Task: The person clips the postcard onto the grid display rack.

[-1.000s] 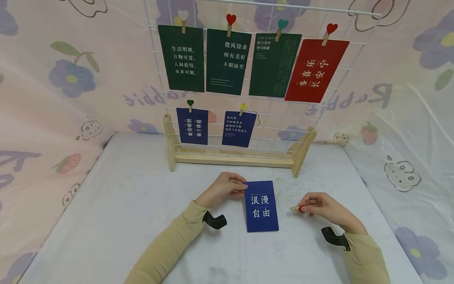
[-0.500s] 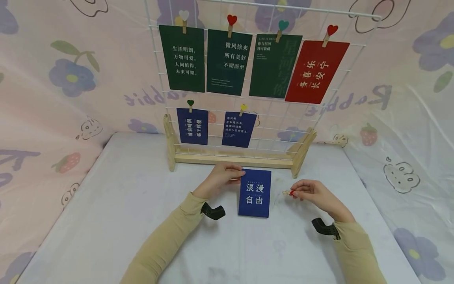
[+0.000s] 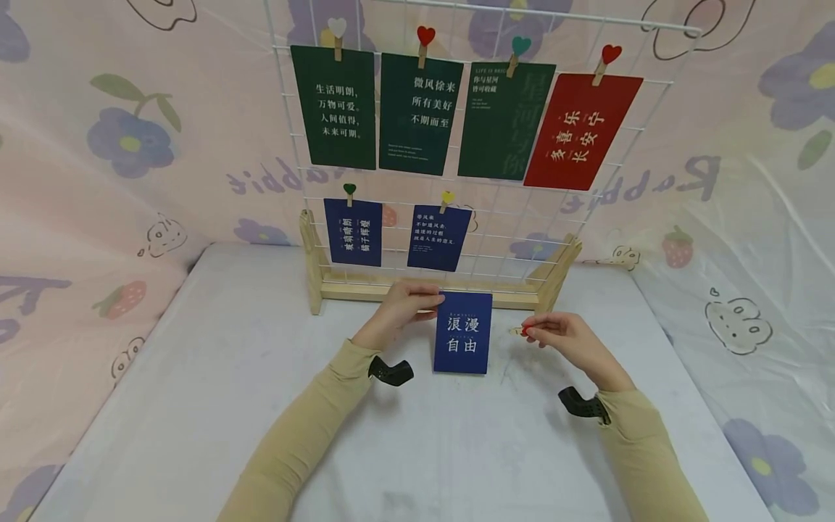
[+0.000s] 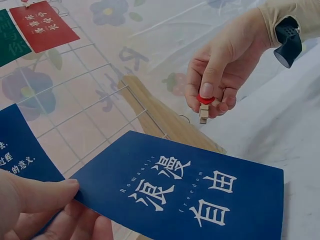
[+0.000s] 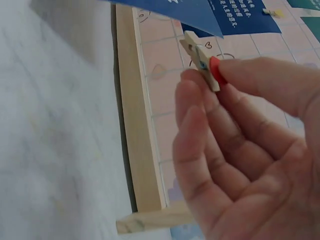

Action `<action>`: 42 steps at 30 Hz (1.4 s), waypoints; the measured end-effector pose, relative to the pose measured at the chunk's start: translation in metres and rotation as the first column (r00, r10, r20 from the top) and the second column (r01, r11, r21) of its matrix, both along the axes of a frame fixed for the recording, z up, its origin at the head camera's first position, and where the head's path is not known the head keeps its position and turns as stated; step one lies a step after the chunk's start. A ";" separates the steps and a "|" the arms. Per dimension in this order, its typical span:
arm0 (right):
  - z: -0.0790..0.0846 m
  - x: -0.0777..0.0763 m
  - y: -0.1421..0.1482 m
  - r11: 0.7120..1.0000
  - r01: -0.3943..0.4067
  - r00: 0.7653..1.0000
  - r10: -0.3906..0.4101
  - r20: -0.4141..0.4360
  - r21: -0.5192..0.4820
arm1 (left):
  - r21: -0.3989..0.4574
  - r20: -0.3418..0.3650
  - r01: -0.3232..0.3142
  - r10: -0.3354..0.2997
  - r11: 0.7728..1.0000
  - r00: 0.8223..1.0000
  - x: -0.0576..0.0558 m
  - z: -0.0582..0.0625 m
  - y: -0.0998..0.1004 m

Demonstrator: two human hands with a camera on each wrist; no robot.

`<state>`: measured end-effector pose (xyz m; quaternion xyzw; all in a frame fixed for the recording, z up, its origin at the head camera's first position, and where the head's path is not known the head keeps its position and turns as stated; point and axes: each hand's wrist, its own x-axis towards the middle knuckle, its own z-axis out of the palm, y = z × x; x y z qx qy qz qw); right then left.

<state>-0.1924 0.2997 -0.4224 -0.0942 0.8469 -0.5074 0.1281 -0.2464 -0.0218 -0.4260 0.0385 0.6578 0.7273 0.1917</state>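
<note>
My left hand (image 3: 406,310) pinches a blue card (image 3: 462,355) by its upper left corner, thumb on the printed face. White characters and the words "Romantic freedom" show on the card (image 4: 200,195) in the left wrist view. To the right of it, my right hand (image 3: 566,339) holds a small wooden clothespin (image 5: 199,56) with a red heart between thumb and fingers. The clothespin's jaws point toward the card, with a gap between them in the head view. Both hands are in front of the base of a white wire grid rack (image 3: 502,250).
Three green cards (image 3: 334,109) and a red card (image 3: 583,134) hang from heart clothespins along the grid's upper row. Two blue cards (image 3: 354,243) hang below. The rack's wooden stand (image 3: 430,293) rests on a white-covered table (image 3: 248,406), with patterned cloth (image 3: 130,217) around.
Both hands have moved away from the body toward the rack and slightly left, carrying the blue card and the clothespin. The hanging cards stay as they were.
</note>
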 end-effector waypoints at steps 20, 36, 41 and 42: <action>0.022 -0.019 -0.020 0.999 0.030 0.998 -0.032 -0.047 -0.042 | 0.017 -0.015 -0.033 0.033 0.999 0.999 -0.008 0.018 0.010; 0.040 -0.035 -0.028 0.987 0.048 0.986 -0.072 -0.152 -0.156 | 0.080 -0.165 -0.081 0.093 0.994 0.982 -0.016 0.033 0.029; 0.046 -0.039 -0.029 0.978 0.088 0.983 -0.116 -0.143 -0.190 | 0.063 -0.226 -0.070 0.083 0.996 0.971 -0.019 0.035 0.035; 0.047 -0.039 -0.029 0.977 0.090 0.983 -0.119 -0.142 -0.196 | 0.062 -0.237 -0.069 0.082 0.996 0.968 -0.019 0.036 0.035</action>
